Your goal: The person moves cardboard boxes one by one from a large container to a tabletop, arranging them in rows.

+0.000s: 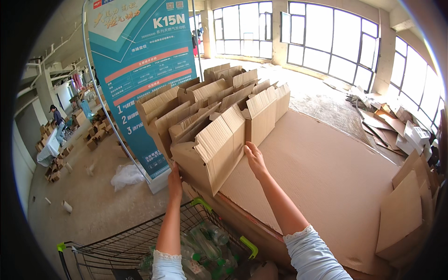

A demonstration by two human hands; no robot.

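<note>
An open-topped brown cardboard box [219, 151], its flaps raised, stands at the near end of a group of similar open boxes [261, 109]. Against the left side of this near box is my left hand [175, 182], the fingers pointing up along the cardboard and partly hidden. My right hand [254, 159] presses on its right side, close to the gap before the neighbouring box, with the fingers bent. The box is gripped between both hands. Beneath it lies the wide cardboard-covered surface [322, 177].
A wire cart [135, 238] with green clips holds clear plastic bottles [205, 242] below. A tall teal banner [140, 60] stands left of the boxes. Cardboard pieces [401, 210] lean at right. Far left, a person [57, 115] is near piled boxes [98, 133].
</note>
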